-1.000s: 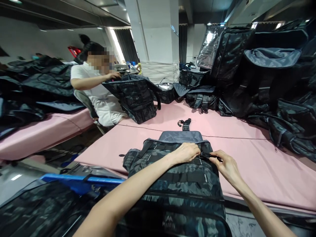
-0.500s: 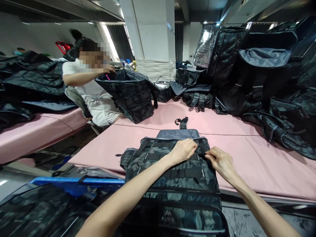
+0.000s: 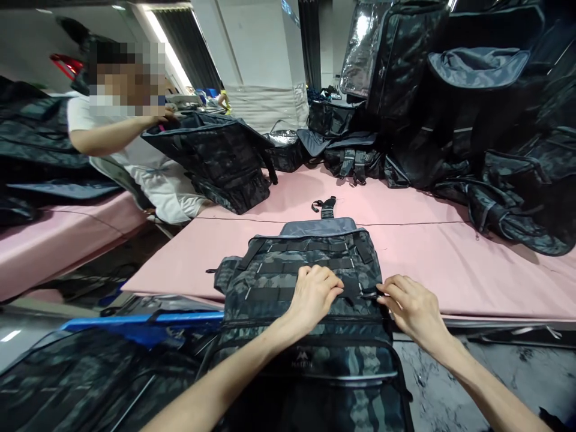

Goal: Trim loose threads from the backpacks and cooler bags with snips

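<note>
Pinching a flat black webbing strap point(image 3: 350, 290), the left hand point(image 3: 315, 292) has a narrow grip; the right hand point(image 3: 411, 305) holds a small dark object point(image 3: 371, 294), too blurred to name. A hard tug could drag the grey-black camouflage fabric backpack point(image 3: 342, 330) off the pink-covered table point(image 3: 450, 270), whose near edge it overhangs. Its long axis runs near to far, grey flap point(image 3: 319, 225) farthest.

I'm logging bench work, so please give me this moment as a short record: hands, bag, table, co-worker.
Left hand: on the camouflage bag, fingertips near a black strap
Right hand: pinching a small dark object at the bag's right side; too small to identify
Bag position: front up, upper part on the pink table
Co-worker: seated, one hand at the rim of an open bag
</note>
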`<state>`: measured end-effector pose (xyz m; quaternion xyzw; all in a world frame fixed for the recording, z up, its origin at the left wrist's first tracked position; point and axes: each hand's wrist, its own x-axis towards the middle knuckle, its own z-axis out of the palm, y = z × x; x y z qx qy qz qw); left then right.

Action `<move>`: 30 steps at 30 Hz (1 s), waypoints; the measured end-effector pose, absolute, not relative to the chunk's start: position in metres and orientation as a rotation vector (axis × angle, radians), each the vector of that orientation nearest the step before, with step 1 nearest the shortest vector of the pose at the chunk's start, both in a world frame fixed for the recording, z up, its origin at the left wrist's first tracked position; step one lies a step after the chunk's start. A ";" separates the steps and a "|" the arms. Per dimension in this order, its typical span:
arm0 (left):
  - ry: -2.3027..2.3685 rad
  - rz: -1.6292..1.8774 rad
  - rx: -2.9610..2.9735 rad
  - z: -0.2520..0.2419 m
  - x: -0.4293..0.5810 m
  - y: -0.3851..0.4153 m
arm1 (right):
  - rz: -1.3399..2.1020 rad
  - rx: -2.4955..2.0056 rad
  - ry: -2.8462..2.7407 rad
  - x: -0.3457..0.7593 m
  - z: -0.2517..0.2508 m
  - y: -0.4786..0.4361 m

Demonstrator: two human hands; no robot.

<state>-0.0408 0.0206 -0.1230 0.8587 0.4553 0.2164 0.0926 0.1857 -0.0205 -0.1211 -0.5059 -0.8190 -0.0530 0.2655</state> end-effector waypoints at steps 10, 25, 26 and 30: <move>1.366 0.635 2.463 -0.127 -0.040 0.018 | -0.093 -1.382 -2.216 0.189 -0.129 -0.014; 1.458 0.709 2.402 -0.115 -0.008 0.061 | 0.073 -1.679 -1.893 0.201 -0.124 0.049; 1.458 0.676 2.429 -0.113 -0.003 0.069 | 0.048 -1.675 -1.901 0.202 -0.125 0.048; 1.403 0.510 2.456 -0.111 0.011 0.088 | -0.185 -1.570 -2.015 0.206 -0.122 0.039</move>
